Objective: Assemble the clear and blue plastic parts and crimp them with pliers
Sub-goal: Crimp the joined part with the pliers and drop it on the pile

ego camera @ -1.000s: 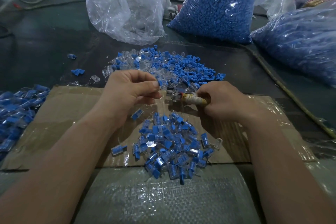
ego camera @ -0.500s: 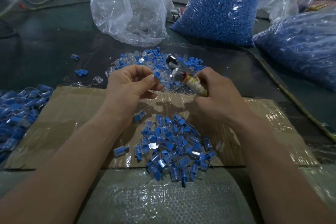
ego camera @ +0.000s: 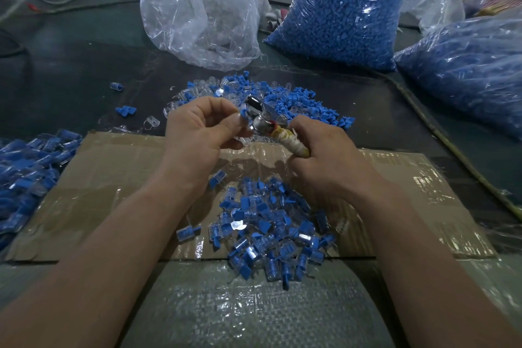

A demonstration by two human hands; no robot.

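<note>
Cardboard (ego camera: 99, 178) collects the pile (ego camera: 268, 226) at its front edge; over its back edge, left hand (ego camera: 197, 130) pinches a part (ego camera: 243, 114) at the pliers (ego camera: 262, 120) tip, right hand (ego camera: 324, 155) gripping the handles, seemingly ready to crimp.

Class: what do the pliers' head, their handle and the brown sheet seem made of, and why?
Pliers' shiny head: polished metal, bright mirror glints. Wrapped handle: probably yellowed cloth or tape, spiral windings show. Brown flat sheet: cardboard, glossy, likely under clear tape.
</note>
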